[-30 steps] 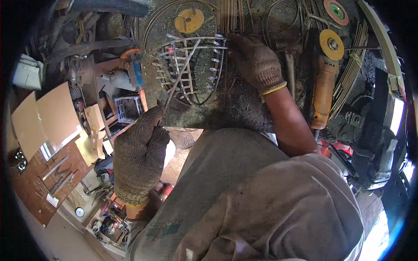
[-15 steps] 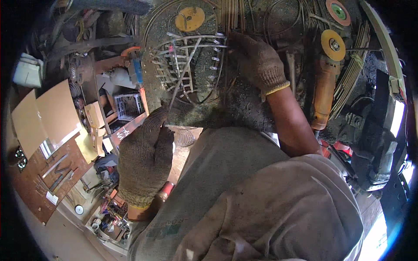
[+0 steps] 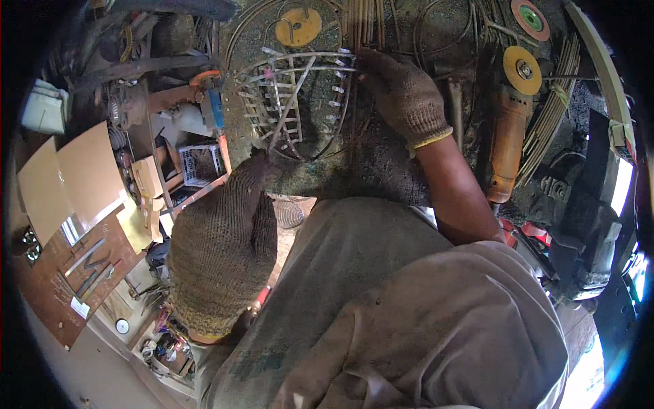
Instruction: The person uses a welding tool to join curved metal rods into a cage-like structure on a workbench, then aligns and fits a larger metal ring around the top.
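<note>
A shaped piece made of bent metal rods (image 3: 295, 102), with short crossbars along its sides, lies on the dark worktable. My right hand (image 3: 407, 95), in a brown knit glove, has its fingers closed around the right ends of the piece's upper rods. My left hand (image 3: 225, 238), gloved alike, is at the table's near edge. Its fingertips pinch the lower end of a thin metal rod (image 3: 293, 99) that slants across the piece. The glove hides part of that grip. Behind the piece lies a yellow disc (image 3: 298, 28).
An orange angle grinder (image 3: 512, 129) with a yellow disc lies to the right, beside a tied bundle of rods (image 3: 553, 112). A green and red disc (image 3: 530, 19) is at the far right. At left stand a white basket (image 3: 201, 165) and a blue and orange tool (image 3: 214, 109).
My left hand has shifted a little to the left and up, and the lower end of the slanting rod has moved up with it. My right hand has stayed nearly in place.
</note>
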Tool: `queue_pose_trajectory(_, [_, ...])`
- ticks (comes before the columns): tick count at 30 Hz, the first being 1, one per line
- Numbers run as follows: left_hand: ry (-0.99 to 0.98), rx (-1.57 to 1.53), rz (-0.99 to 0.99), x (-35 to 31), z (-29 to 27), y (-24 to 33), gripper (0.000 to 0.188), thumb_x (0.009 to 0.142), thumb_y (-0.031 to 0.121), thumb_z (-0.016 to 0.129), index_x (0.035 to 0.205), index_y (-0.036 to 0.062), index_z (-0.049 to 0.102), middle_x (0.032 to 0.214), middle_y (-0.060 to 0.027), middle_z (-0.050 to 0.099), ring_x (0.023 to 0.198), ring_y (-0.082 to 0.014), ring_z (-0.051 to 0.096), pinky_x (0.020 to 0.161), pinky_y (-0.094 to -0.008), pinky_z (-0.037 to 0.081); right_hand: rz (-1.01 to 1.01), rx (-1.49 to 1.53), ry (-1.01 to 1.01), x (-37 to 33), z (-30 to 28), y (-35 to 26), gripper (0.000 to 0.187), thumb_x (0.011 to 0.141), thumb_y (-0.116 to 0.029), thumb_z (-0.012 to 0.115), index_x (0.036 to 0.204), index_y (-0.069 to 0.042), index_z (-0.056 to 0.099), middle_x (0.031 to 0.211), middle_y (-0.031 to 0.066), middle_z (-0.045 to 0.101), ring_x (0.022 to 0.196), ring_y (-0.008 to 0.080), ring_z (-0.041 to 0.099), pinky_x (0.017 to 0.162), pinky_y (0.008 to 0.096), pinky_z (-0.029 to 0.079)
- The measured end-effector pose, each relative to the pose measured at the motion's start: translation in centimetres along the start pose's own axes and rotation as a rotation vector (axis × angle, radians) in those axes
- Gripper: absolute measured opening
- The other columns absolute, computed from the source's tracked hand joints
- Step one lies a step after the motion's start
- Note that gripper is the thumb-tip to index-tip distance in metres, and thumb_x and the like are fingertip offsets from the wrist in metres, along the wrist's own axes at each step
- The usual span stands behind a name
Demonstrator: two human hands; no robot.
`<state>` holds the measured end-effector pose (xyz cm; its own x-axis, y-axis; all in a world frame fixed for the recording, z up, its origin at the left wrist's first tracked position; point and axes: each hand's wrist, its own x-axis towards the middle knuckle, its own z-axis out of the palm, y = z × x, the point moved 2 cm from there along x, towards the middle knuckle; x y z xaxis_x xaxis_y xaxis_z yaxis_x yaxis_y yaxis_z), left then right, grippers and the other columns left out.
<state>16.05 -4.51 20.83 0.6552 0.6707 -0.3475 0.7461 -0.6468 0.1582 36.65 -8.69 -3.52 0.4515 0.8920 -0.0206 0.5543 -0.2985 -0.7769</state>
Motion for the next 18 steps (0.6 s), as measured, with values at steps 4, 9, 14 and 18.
queue_pose_trajectory(4, [-0.004, 0.089, 0.024, 0.0, -0.2, 1.2, 0.042, 0.092, 0.005, 0.067, 0.135, 0.005, 0.065, 0.104, -0.0245, 0.074, 0.086, -0.0312, 0.075, 0.076, -0.039, 0.057, 0.029, -0.018, -0.035, 0.0, -0.3, -0.6, 0.041, 0.099, -0.038, 0.06, 0.136, -0.022, 0.064, 0.123, 0.016, 0.07, 0.111, 0.0397, 0.067, 0.095, 0.0496, 0.055])
queue_pose_trajectory(9, [0.064, -0.118, -0.009, -0.9, 2.3, 0.3, 0.045, 0.095, 0.009, 0.065, 0.14, 0.0026, 0.06, 0.1, -0.022, 0.074, 0.085, -0.0326, 0.075, 0.076, -0.0405, 0.058, -0.022, -0.02, 0.064, -0.3, 0.2, 0.0, 0.041, 0.099, -0.037, 0.062, 0.138, -0.024, 0.063, 0.123, 0.0149, 0.071, 0.11, 0.038, 0.068, 0.094, 0.0483, 0.055])
queue_pose_trajectory(14, [-0.009, -0.13, -0.001, -1.6, 2.5, 1.3, 0.049, 0.1, 0.013, 0.061, 0.146, -0.0006, 0.052, 0.097, -0.0199, 0.074, 0.082, -0.0333, 0.074, 0.075, -0.0412, 0.059, 0.046, -0.056, -0.002, -0.4, 0.3, -0.3, 0.043, 0.1, -0.035, 0.063, 0.141, -0.023, 0.061, 0.122, 0.011, 0.073, 0.112, 0.0365, 0.069, 0.094, 0.0459, 0.055])
queue_pose_trajectory(18, [-0.031, -0.071, 0.002, -1.8, 3.3, 1.4, 0.049, 0.101, 0.013, 0.059, 0.146, -0.0033, 0.05, 0.096, -0.0197, 0.074, 0.08, -0.0326, 0.073, 0.072, -0.0415, 0.058, 0.061, 0.009, -0.032, -0.4, 0.4, -0.4, 0.043, 0.1, -0.035, 0.063, 0.141, -0.023, 0.062, 0.124, 0.0114, 0.072, 0.113, 0.0376, 0.068, 0.094, 0.0465, 0.055])
